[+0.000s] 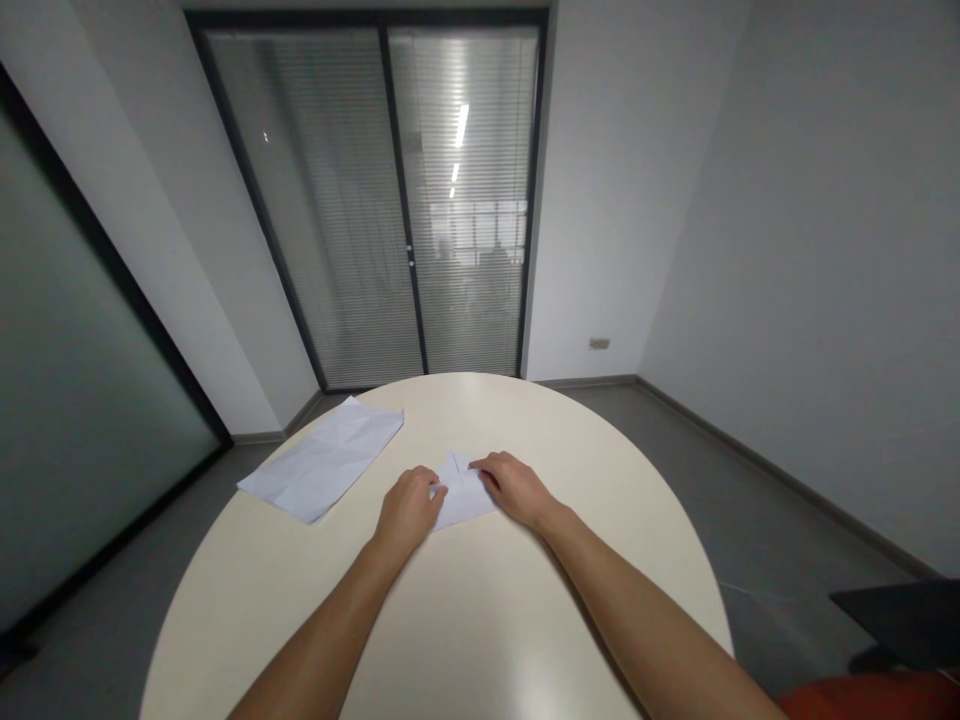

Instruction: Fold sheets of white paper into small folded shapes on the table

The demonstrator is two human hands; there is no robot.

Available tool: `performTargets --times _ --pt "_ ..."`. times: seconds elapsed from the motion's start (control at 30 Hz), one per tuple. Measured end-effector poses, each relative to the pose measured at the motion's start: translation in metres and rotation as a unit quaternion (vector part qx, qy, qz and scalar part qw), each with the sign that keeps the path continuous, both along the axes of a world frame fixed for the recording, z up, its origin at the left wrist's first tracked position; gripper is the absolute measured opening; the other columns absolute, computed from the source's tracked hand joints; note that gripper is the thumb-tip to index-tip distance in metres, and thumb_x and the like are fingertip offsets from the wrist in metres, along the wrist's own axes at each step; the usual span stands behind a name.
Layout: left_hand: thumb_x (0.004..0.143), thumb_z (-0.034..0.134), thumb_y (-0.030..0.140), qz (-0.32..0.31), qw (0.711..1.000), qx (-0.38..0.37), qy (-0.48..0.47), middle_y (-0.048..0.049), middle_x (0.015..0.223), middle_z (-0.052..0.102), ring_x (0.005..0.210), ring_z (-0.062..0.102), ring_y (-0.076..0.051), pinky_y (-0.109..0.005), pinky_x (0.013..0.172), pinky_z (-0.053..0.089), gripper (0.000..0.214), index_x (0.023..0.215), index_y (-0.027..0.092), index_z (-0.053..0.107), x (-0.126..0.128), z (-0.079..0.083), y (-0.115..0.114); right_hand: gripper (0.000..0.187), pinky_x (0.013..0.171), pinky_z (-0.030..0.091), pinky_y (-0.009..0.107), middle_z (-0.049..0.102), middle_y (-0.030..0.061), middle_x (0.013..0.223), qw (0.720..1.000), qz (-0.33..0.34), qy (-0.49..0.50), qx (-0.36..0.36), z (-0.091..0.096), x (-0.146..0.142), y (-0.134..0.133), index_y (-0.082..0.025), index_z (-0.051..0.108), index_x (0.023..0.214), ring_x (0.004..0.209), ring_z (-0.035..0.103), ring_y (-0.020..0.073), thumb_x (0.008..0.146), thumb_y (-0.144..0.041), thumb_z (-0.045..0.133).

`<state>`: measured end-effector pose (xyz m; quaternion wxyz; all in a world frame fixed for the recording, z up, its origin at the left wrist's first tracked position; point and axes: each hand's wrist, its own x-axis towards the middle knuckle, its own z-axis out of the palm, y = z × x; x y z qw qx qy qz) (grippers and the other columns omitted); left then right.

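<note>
A small folded sheet of white paper (463,502) lies on the round table, its pointed top facing away from me. My left hand (411,505) grips its left edge between thumb and curled fingers. On the opposite side, my right hand (516,487) holds the paper's right edge, the index finger stretched along the upper fold and the thumb tucked below. Part of each side of the paper is hidden under the fingers.
The round cream table (465,620) fills the lower middle. Larger creased white sheets (330,460) lie at its left edge. Beyond stands a glass door with blinds (465,200). A dark object (900,620) and something red (870,697) sit at lower right.
</note>
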<state>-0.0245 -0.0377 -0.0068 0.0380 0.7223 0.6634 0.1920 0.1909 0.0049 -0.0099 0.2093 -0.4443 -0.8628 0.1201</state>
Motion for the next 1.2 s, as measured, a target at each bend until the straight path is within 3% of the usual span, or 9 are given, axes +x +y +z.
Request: performTargets --times 0.2,0.47,0.83,1.0,1.1,1.2 --pt "0.094 0.059 0.032 0.051 0.998 -0.027 0.026 -0.007 0.106 0.073 0.104 0.065 -0.023 -0.03 0.079 0.048 0.017 0.096 0.02 0.071 0.004 0.008 -0.006 0.037 0.098 0.044 0.03 0.07 0.0102 0.118 1.0 -0.02 -0.015 -0.006 0.001 -0.001 0.0 -0.02 0.068 0.129 0.114 0.06 0.0222 0.1 -0.021 0.045" --pt "0.094 0.059 0.036 0.079 0.995 -0.032 0.044 -0.0074 0.104 0.072 0.102 0.064 -0.024 -0.031 0.076 0.048 0.019 0.094 0.02 0.07 0.004 0.011 -0.007 0.038 0.095 0.044 0.03 0.07 0.009 0.119 0.998 -0.047 -0.031 0.001 0.002 0.0 -0.001 -0.021 0.067 0.13 0.113 0.06 0.0226 0.099 -0.018 0.046" --pt "0.096 0.056 0.035 0.086 0.993 -0.023 0.074 -0.0108 0.112 0.068 0.109 0.059 -0.027 -0.034 0.082 0.048 0.023 0.105 0.018 0.069 0.0 0.01 -0.009 0.041 0.092 0.047 0.033 0.068 0.0103 0.121 0.991 -0.126 -0.039 -0.004 -0.001 0.005 0.004 -0.023 0.067 0.128 0.115 0.061 0.0244 0.095 -0.012 0.044" --pt "0.096 0.056 0.03 0.073 0.993 -0.007 0.088 -0.012 0.121 0.065 0.114 0.056 -0.026 -0.034 0.089 0.047 0.025 0.115 0.018 0.067 0.002 0.009 -0.009 0.041 0.097 0.045 0.042 0.064 0.0152 0.128 0.986 -0.152 -0.062 0.024 0.005 0.005 0.005 -0.02 0.069 0.126 0.117 0.057 0.0295 0.093 -0.009 0.046" --pt "0.096 0.055 0.028 0.066 0.993 -0.003 0.097 -0.0118 0.12 0.066 0.114 0.056 -0.027 -0.035 0.089 0.047 0.024 0.114 0.018 0.068 0.003 0.009 -0.009 0.042 0.103 0.044 0.042 0.063 0.0137 0.134 0.993 -0.096 -0.039 0.063 0.011 -0.003 0.0 -0.018 0.068 0.127 0.121 0.054 0.0286 0.093 -0.009 0.047" --pt "0.097 0.053 0.03 0.068 0.993 -0.001 0.098 -0.0122 0.118 0.066 0.114 0.056 -0.027 -0.036 0.089 0.048 0.025 0.113 0.018 0.069 0.004 0.008 -0.009 0.041 0.111 0.04 0.038 0.06 0.0113 0.14 0.997 0.038 0.015 0.066 0.009 -0.013 -0.009 -0.018 0.064 0.134 0.128 0.053 0.0239 0.098 -0.016 0.045"
